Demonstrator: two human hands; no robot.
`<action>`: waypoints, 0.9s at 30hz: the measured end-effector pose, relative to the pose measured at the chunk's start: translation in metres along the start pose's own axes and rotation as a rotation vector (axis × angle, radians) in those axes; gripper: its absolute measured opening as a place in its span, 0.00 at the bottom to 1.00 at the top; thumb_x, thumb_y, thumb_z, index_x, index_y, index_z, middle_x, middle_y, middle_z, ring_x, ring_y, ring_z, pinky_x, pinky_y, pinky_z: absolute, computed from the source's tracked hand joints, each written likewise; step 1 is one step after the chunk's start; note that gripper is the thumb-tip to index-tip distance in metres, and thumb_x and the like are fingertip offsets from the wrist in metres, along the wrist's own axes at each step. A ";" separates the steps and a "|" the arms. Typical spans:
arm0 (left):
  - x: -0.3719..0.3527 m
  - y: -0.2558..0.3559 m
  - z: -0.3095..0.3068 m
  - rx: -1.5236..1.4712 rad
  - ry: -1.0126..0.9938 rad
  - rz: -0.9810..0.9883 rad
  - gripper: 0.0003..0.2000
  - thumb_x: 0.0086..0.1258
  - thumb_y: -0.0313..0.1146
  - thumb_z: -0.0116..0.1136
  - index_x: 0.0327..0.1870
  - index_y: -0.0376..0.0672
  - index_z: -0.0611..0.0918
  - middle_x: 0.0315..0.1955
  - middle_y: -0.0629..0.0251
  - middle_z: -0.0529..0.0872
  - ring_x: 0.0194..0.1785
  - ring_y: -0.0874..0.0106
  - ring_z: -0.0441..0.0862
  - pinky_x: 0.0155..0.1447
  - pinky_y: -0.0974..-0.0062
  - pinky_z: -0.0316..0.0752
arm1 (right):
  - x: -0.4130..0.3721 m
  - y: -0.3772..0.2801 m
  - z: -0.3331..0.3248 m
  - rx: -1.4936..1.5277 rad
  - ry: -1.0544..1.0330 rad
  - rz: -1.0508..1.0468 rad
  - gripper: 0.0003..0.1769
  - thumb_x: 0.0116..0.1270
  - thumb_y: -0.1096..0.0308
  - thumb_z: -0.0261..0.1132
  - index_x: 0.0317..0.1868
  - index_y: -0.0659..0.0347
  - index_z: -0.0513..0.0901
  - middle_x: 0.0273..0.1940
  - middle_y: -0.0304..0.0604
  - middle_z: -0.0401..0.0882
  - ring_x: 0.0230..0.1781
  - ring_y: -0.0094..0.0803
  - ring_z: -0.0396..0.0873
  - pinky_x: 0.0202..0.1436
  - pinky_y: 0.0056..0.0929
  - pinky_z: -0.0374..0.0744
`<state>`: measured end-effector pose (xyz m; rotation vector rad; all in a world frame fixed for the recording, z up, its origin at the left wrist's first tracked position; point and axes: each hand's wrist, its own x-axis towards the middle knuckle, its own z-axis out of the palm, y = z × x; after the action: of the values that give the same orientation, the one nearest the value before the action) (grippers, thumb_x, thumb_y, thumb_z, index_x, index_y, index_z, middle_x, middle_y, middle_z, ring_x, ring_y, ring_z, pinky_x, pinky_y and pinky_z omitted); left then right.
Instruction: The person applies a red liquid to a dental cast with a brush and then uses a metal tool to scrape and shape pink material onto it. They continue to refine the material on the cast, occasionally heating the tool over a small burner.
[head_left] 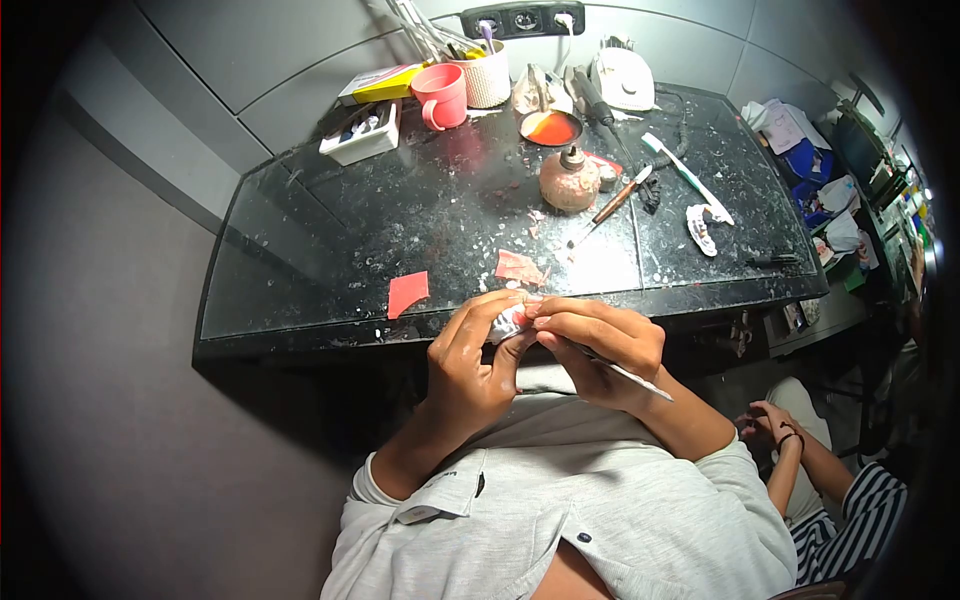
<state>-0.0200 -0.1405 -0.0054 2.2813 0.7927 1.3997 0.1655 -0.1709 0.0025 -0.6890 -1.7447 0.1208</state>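
Observation:
My left hand (468, 352) is closed around a small white dental cast (505, 325) with pink wax on it, just off the table's front edge. My right hand (608, 345) presses its fingertips against the cast's right side. It also grips a slim tool (645, 383), whose pale end sticks out below the palm; the other end is hidden. Closest on the tabletop are a pink wax sheet (408, 294) and some torn wax pieces (519, 267).
The black table (330, 240) carries a spirit burner (569, 184), a wooden-handled wax knife (618, 202), a toothbrush (682, 172), another dental cast (701, 232), a dish of red wax (552, 128) and a pink mug (440, 97). Another person's hands (770, 422) rest at right.

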 end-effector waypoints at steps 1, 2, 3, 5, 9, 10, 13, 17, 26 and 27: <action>0.000 0.002 -0.002 -0.058 -0.030 -0.060 0.14 0.69 0.25 0.69 0.53 0.31 0.83 0.48 0.50 0.89 0.49 0.58 0.89 0.54 0.67 0.83 | 0.000 0.000 0.000 0.000 0.000 0.000 0.10 0.61 0.82 0.74 0.44 0.70 0.86 0.44 0.55 0.89 0.40 0.42 0.92 0.42 0.31 0.89; 0.000 0.004 -0.003 -0.115 -0.059 -0.119 0.12 0.72 0.24 0.67 0.53 0.30 0.83 0.48 0.52 0.89 0.49 0.65 0.89 0.54 0.72 0.82 | 0.000 -0.001 -0.001 0.005 -0.003 0.007 0.10 0.61 0.82 0.74 0.44 0.69 0.86 0.44 0.54 0.89 0.40 0.42 0.92 0.42 0.31 0.89; -0.002 0.004 -0.003 -0.115 -0.059 -0.119 0.12 0.72 0.24 0.67 0.53 0.30 0.83 0.48 0.52 0.89 0.49 0.65 0.89 0.54 0.72 0.82 | 0.001 -0.001 -0.002 0.009 -0.007 0.014 0.10 0.62 0.81 0.74 0.44 0.69 0.86 0.44 0.54 0.89 0.41 0.42 0.92 0.42 0.31 0.89; -0.006 0.003 -0.003 -0.351 -0.089 -0.330 0.12 0.69 0.24 0.70 0.51 0.31 0.84 0.48 0.52 0.89 0.49 0.64 0.89 0.54 0.71 0.82 | 0.000 -0.001 -0.002 0.011 -0.005 0.018 0.10 0.62 0.81 0.74 0.44 0.69 0.86 0.44 0.54 0.90 0.41 0.42 0.92 0.42 0.31 0.89; -0.008 0.002 -0.006 -0.604 -0.098 -0.433 0.12 0.72 0.25 0.69 0.52 0.31 0.83 0.48 0.56 0.89 0.50 0.74 0.87 0.55 0.75 0.80 | 0.000 -0.002 -0.002 0.031 -0.013 0.043 0.09 0.63 0.81 0.74 0.44 0.68 0.87 0.44 0.52 0.90 0.42 0.42 0.92 0.44 0.31 0.89; -0.011 -0.002 -0.006 -0.677 -0.117 -0.454 0.12 0.73 0.26 0.69 0.53 0.30 0.83 0.48 0.58 0.89 0.51 0.76 0.85 0.55 0.77 0.80 | 0.000 -0.001 -0.003 0.031 -0.013 0.043 0.09 0.63 0.81 0.74 0.44 0.68 0.87 0.44 0.52 0.90 0.42 0.42 0.92 0.44 0.31 0.89; -0.013 -0.007 -0.008 -0.773 -0.150 -0.467 0.12 0.74 0.26 0.68 0.53 0.30 0.83 0.48 0.60 0.88 0.52 0.78 0.84 0.56 0.78 0.80 | -0.002 -0.001 -0.003 0.053 -0.031 0.079 0.08 0.64 0.81 0.74 0.43 0.68 0.87 0.44 0.52 0.90 0.42 0.41 0.92 0.45 0.31 0.89; -0.010 -0.008 -0.008 -0.783 -0.134 -0.438 0.15 0.76 0.31 0.67 0.54 0.27 0.82 0.48 0.55 0.89 0.50 0.74 0.86 0.57 0.77 0.79 | -0.005 0.005 -0.003 0.015 0.022 0.126 0.07 0.67 0.80 0.72 0.44 0.68 0.86 0.45 0.53 0.90 0.41 0.40 0.91 0.45 0.29 0.88; -0.001 -0.007 0.004 -0.131 -0.018 -0.043 0.14 0.65 0.26 0.74 0.48 0.31 0.83 0.47 0.48 0.89 0.50 0.54 0.90 0.53 0.65 0.84 | -0.001 -0.004 -0.003 0.056 0.003 0.084 0.09 0.67 0.79 0.73 0.46 0.69 0.86 0.46 0.55 0.89 0.44 0.41 0.91 0.47 0.30 0.87; -0.001 -0.007 0.004 -0.097 -0.010 -0.034 0.15 0.65 0.26 0.74 0.49 0.31 0.83 0.47 0.47 0.89 0.50 0.53 0.90 0.53 0.65 0.84 | -0.003 -0.005 0.000 0.062 0.007 0.101 0.10 0.64 0.79 0.75 0.45 0.69 0.86 0.45 0.54 0.89 0.43 0.41 0.91 0.45 0.31 0.88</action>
<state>-0.0185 -0.1358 -0.0123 2.1899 0.7406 1.3795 0.1641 -0.1770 0.0022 -0.7312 -1.6931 0.2401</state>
